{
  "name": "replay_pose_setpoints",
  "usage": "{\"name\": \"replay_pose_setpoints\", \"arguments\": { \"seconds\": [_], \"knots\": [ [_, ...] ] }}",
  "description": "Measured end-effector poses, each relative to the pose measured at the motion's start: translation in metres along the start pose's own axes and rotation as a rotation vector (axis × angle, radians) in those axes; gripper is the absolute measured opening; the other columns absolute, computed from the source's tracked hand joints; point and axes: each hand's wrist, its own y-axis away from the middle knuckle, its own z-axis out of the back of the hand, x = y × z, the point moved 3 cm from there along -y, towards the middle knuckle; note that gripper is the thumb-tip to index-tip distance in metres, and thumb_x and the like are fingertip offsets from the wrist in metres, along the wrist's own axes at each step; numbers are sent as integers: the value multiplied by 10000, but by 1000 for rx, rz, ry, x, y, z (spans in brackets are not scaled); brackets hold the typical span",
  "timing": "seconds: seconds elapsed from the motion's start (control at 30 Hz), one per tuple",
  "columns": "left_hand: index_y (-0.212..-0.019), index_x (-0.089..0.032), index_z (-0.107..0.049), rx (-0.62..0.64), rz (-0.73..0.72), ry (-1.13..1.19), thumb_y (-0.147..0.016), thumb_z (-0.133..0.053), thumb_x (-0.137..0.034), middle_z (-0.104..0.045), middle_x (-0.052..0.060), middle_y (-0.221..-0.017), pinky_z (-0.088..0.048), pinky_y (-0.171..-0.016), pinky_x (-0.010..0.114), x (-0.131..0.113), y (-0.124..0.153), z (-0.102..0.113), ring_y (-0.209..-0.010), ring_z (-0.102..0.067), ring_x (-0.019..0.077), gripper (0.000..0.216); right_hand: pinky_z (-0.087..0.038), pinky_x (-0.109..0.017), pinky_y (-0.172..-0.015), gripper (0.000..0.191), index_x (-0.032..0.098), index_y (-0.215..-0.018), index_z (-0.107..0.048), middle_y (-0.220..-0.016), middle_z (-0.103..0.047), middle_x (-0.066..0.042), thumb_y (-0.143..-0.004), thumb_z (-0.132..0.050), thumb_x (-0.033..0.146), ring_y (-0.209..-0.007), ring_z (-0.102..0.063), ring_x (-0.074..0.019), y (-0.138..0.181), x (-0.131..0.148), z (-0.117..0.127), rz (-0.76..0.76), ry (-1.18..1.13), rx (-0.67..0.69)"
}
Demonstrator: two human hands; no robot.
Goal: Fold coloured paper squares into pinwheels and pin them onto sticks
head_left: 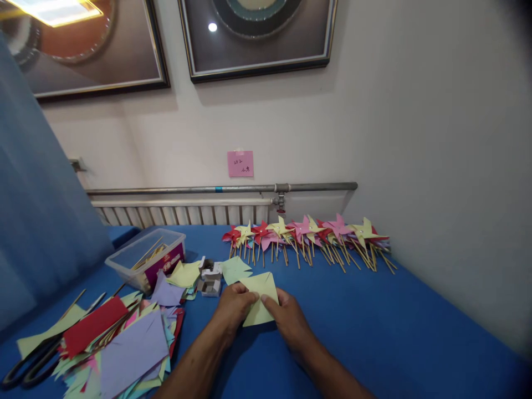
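Note:
A pale yellow paper square [261, 285] with slits cut in from its corners is held up between my two hands, a little above the blue table. My left hand [236, 302] pinches its left edge, thumb on the near face. On the right edge my right hand [286, 313] grips the same way, fingers behind the sheet. Just beyond, a light green paper piece [236, 270] lies flat. Two small open boxes [210, 287] stand to the left of it; dark bits too small to name show in the farther one.
Finished paper pinwheels [305, 230] on sticks lie in a row along the wall. At left are a clear plastic tub [118, 260] with sticks, a heap of cut paper [135, 349] and black-handled scissors [35, 360]. A blue curtain [33, 194] hangs far left.

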Motion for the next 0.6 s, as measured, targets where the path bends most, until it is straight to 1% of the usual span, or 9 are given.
{"name": "replay_pose_setpoints", "arguments": {
  "seconds": [0.17, 0.33, 0.43, 0.6],
  "knots": [
    [-572, -165, -585, -22, -2, -19, -522, -745, -265, -613, 18, -504, -342, -458, 238, 3, -2, 1, -438, -489, 113, 195, -531, -306, -666, 458, 144, -1098, -739, -918, -789, -82, -772, -678, 459, -803, -708, -245, 2, 4, -1, -3, -25, 18],
    [-590, -152, -602, 3, -12, 2, -515, -773, -300, -622, 23, -517, -357, -463, 241, 1, 0, 1, -440, -506, 119, 238, -533, -318, -671, 455, 146, -1058, -750, -908, -791, -82, -730, -712, 459, -763, -700, -237, -2, 0, -1, -10, -52, 2],
    [-628, -131, -648, 36, 6, 31, -508, -774, -298, -642, 35, -539, -387, -485, 248, -5, 6, -1, -459, -532, 129, 241, -530, -317, -655, 448, 148, -1045, -754, -907, -789, -81, -726, -715, 460, -749, -694, -236, -2, -1, -1, -18, -64, -11],
    [-753, -111, -727, 113, 21, 89, -538, -795, -276, -709, 64, -625, -445, -557, 269, -17, 14, -3, -530, -598, 159, 279, -540, -320, -664, 453, 149, -1076, -753, -892, -784, -74, -734, -715, 443, -765, -699, -243, 2, 2, 0, -15, -65, -6]
  ]
}}
